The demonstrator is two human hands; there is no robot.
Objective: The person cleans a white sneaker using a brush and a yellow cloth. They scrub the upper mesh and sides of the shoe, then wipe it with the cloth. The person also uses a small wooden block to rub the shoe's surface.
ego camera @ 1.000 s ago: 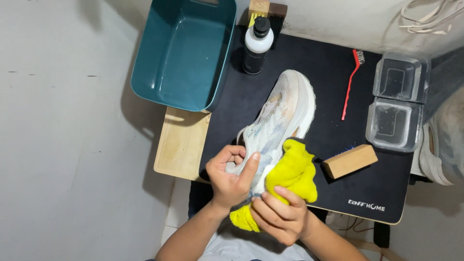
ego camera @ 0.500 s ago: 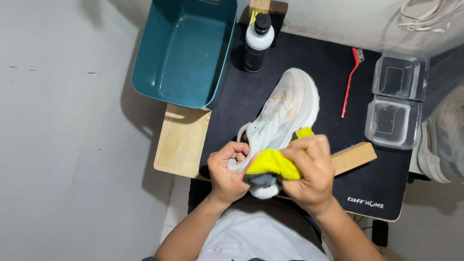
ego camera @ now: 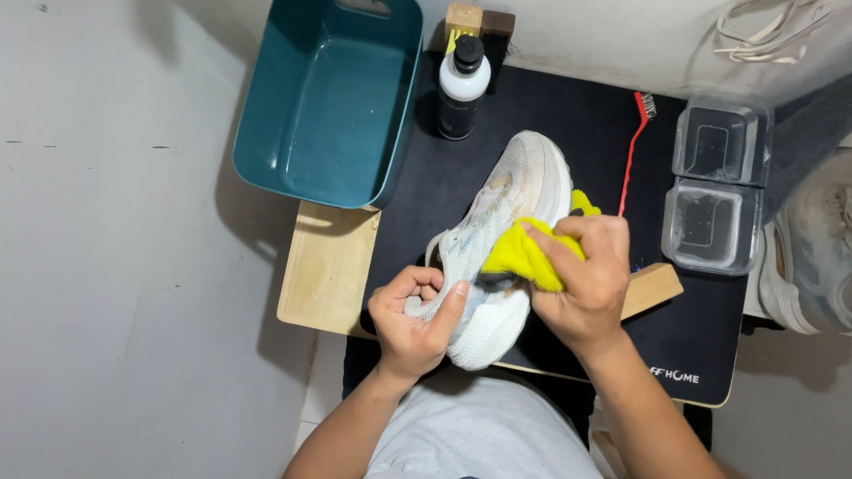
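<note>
2 hands work over a white running shoe point(ego camera: 519, 208) lying on its side on a black mat point(ego camera: 586, 124), at the near middle of a small surface. The left hand point(ego camera: 413, 324) is curled shut around the shoe's heel collar, thumb pressed on the upper, steadying it. The right hand point(ego camera: 586, 279) is closed on a bunched yellow cloth point(ego camera: 524, 257), pressing it against the side of the shoe near the midsole.

The shoe looks light, with a soft mesh upper that would give under a grip and a thick foam sole that seems firmer; the heel and the sole edge appear the surest places to hold it. The cloth looks limp and soft, easy to wad in a fist.

At far left a teal plastic tub point(ego camera: 328, 106) overhangs the mat; a thin film of water may lie on its floor, though that is hard to tell. At right, 2 clear plastic boxes point(ego camera: 714, 186) sit 1 behind the other, their contents not clear from here. A white bottle with a black cap point(ego camera: 461, 84) stands at the far edge, a red-handled brush point(ego camera: 632, 151) lies between the shoe and the boxes, and a wooden block point(ego camera: 652, 288) shows just beside the right hand. A second worn shoe point(ego camera: 812, 244) rests off the surface at far right.
</note>
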